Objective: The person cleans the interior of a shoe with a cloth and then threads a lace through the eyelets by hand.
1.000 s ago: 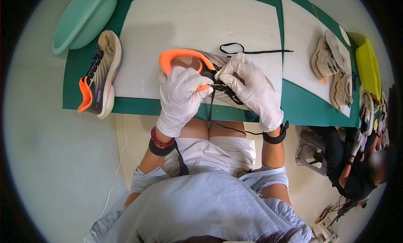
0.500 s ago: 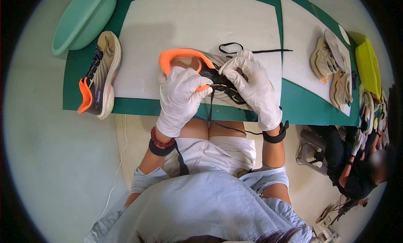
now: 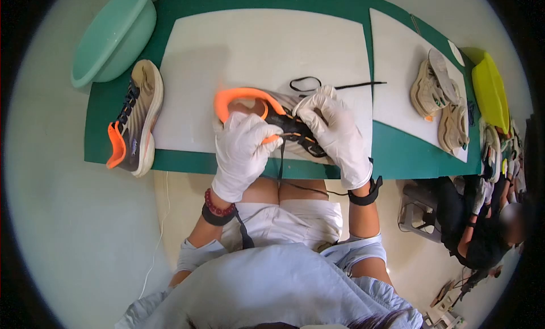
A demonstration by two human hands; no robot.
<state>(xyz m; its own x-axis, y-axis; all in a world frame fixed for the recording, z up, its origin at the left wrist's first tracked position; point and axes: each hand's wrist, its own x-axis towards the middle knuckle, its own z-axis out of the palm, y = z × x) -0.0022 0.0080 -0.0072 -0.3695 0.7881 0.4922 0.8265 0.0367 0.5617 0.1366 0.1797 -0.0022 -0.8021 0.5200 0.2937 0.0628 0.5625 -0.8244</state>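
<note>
A beige and black sneaker [image 3: 295, 127] with an orange collar lies on its side at the table's front edge. In a white glove, my left hand [image 3: 243, 153] is closed on its collar side, thumb and finger pinched near the orange edge and lacing. My gloved right hand [image 3: 336, 135] pinches at the lace rows; its fingertips are partly hidden. One end of the black shoelace [image 3: 360, 85] lies looped on the white board beyond my right hand. Another length hangs from the lacing over the table edge, towards my right wrist.
The matching sneaker [image 3: 135, 122] stands at the table's left edge, below a green basin [image 3: 110, 42]. A white board [image 3: 261, 45] covers the middle. Beige shoes [image 3: 434, 96] lie on the right-hand board, near a yellow-green basin [image 3: 491, 93]. A seated person [image 3: 474, 227] works at right.
The whole scene sits slightly lower in view, as the camera has tilted. Both hands keep their places on the sneaker, with only slight finger movement.
</note>
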